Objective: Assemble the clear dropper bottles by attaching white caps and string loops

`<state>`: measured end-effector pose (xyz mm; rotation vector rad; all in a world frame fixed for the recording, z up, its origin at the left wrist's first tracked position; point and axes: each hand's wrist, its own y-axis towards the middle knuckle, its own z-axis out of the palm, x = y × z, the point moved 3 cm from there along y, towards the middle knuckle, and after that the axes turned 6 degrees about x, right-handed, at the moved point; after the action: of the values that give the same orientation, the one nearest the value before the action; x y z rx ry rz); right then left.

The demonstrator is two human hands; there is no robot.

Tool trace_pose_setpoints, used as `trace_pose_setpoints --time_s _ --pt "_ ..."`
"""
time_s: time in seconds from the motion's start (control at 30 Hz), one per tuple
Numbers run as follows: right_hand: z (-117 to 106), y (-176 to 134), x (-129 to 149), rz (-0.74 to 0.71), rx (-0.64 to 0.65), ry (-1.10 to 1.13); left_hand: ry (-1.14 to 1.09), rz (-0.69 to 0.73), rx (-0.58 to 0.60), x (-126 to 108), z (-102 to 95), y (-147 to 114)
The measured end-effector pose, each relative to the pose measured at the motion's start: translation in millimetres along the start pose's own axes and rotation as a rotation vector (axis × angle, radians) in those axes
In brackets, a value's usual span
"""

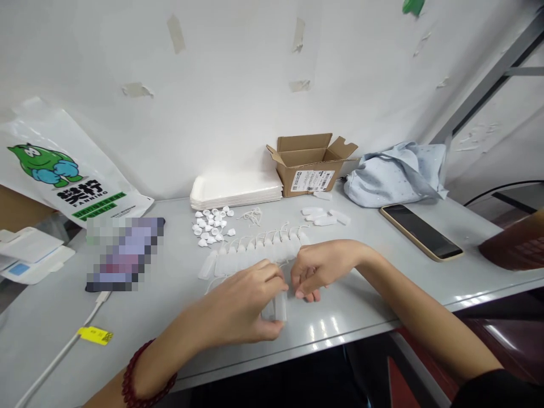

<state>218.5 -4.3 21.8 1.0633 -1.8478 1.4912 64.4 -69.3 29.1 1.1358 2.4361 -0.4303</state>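
Near the table's front edge my left hand (250, 303) grips a small translucent white plastic tube (280, 306) between thumb and fingers. My right hand (314, 272) is just to the right of it, fingers curled and pressed together; whatever they hold, if anything, is hidden. Behind both hands lies a row of similar translucent tubes (229, 262) with white caps and thin strings at their far ends. The hands partly cover this row.
White caps (210, 224), loose strings (254, 216) and several uncapped tubes (325, 218) lie farther back. Stacked white trays (236, 190), an open cardboard box (314, 173) and a pale blue cloth bag (397, 175) line the wall. Phones lie left (127, 255) and right (420, 232).
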Motion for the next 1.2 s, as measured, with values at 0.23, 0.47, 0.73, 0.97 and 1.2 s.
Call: trace_pose_setpoints --time_s 0.23,0.47,0.73,0.97,1.2 --pt "6 9 -1 0.02 0.066 -0.048 0.062 0.006 -0.024 0 0.3 0" --pt "5 9 -1 -0.008 0.059 -0.072 0.116 0.01 -0.058 -1 -2.1 0" --pt "5 11 1 0.011 0.052 -0.076 0.135 -0.041 -0.041 2 -2.0 3" --pt "6 12 0 0.01 0.05 -0.071 0.145 -0.016 -0.059 3 -2.2 2" --pt "5 13 -1 0.011 0.048 -0.059 0.108 -0.008 -0.048 6 -0.1 1"
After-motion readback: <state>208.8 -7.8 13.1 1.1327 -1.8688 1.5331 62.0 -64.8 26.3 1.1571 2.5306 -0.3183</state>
